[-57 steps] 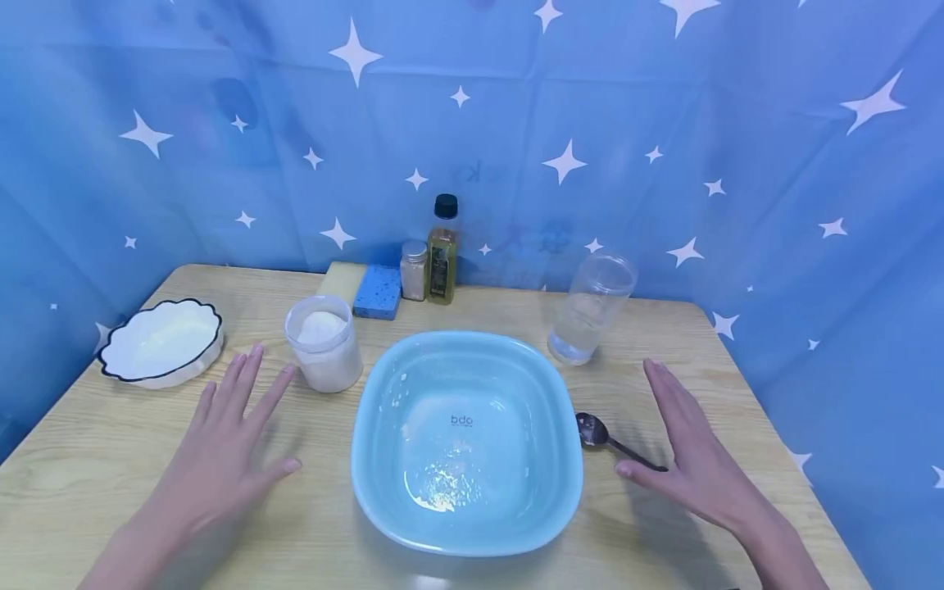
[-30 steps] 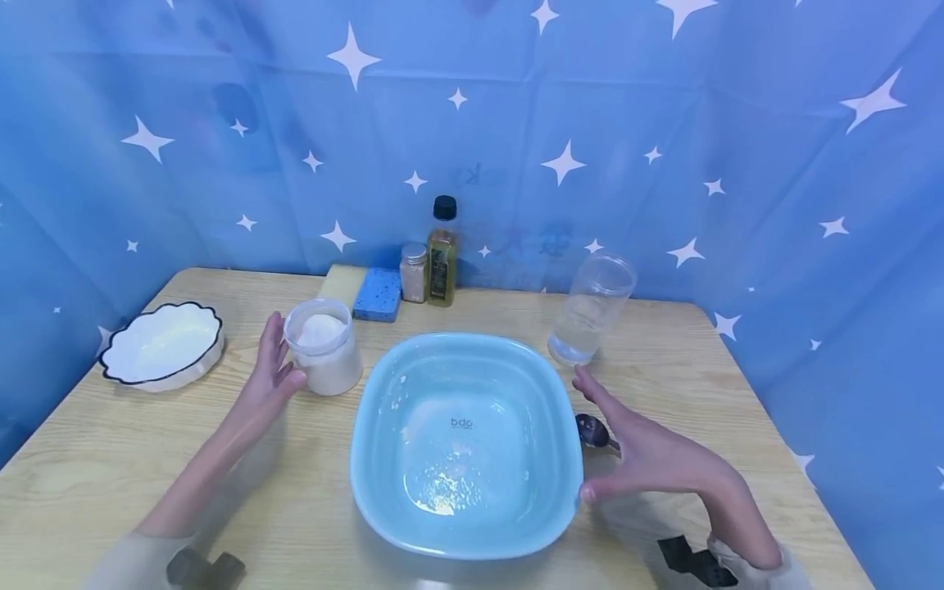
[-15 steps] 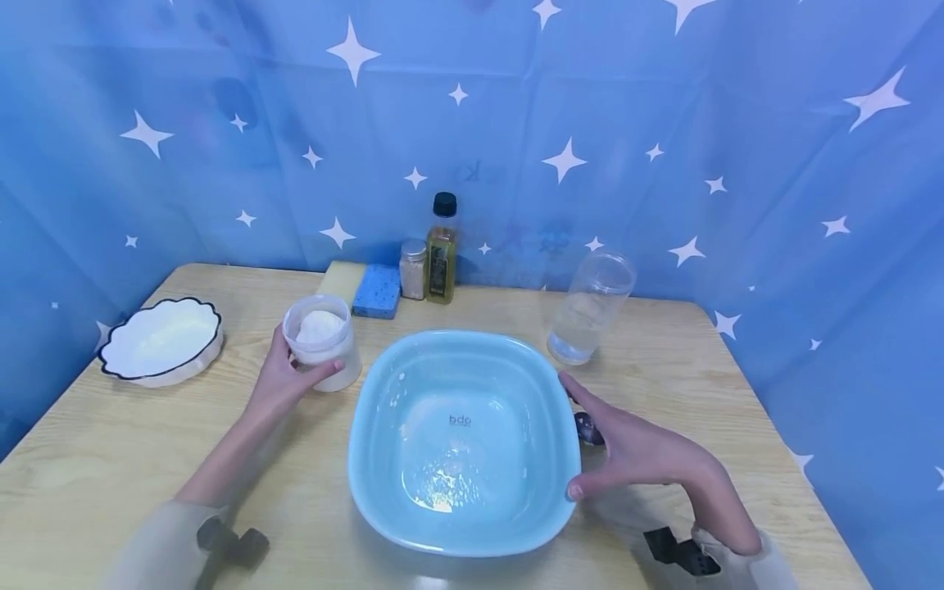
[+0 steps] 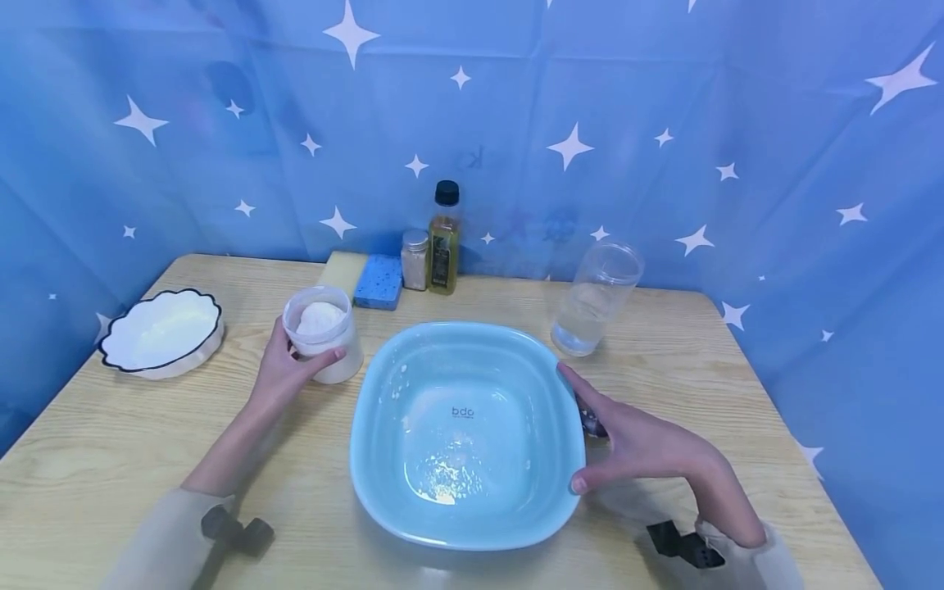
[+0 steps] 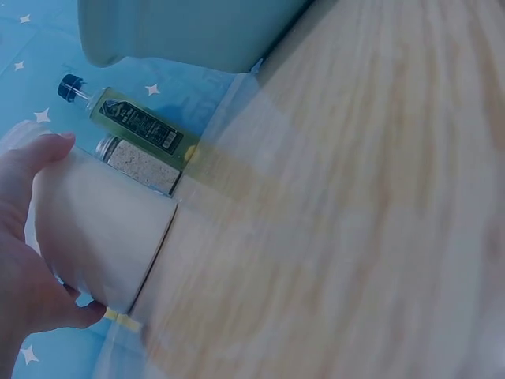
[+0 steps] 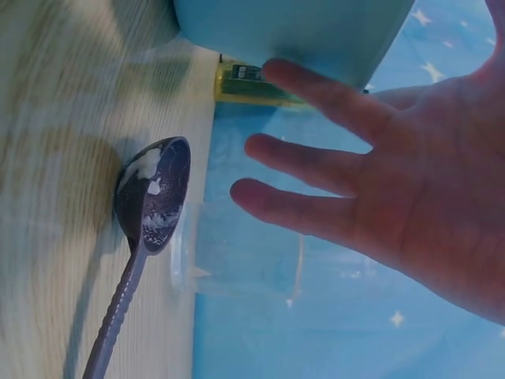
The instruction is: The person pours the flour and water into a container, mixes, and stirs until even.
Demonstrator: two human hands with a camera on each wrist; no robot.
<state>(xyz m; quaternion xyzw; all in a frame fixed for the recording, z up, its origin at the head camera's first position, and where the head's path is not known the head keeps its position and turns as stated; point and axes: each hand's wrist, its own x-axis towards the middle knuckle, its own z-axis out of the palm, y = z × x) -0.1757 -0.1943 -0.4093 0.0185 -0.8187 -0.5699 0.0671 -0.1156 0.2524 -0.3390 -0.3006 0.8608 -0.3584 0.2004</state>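
Note:
My left hand [image 4: 282, 370] grips a clear jar of white powder [image 4: 342, 365] from its left side, thumb across the front. In the left wrist view the jar [image 5: 102, 225] stands upright on the table, fingers curled round it. My right hand [image 4: 640, 442] is at the right side of a light-blue basin [image 4: 472, 537], thumb and fingertips right at the rim. From the right wrist view, its fingers [image 6: 316, 162] are extended and spread. A dark spoon [image 6: 154, 201] with white residue lies under that hand, mostly hidden in the head view. Wet, shiny patches show inside the basin.
A scalloped white dish [image 4: 162, 332] sits at the left. Along the back stand yellow and blue sponges [image 4: 379, 283], a small shaker jar [image 4: 415, 260] and an oil bottle [image 4: 443, 250]. A tall glass of water [image 4: 586, 315] is behind the basin's right corner.
Both hands were spread apart above the table. The left has moved to the jar and closed round it; the right has moved left to the basin's rim. Basin and jar stay in place.

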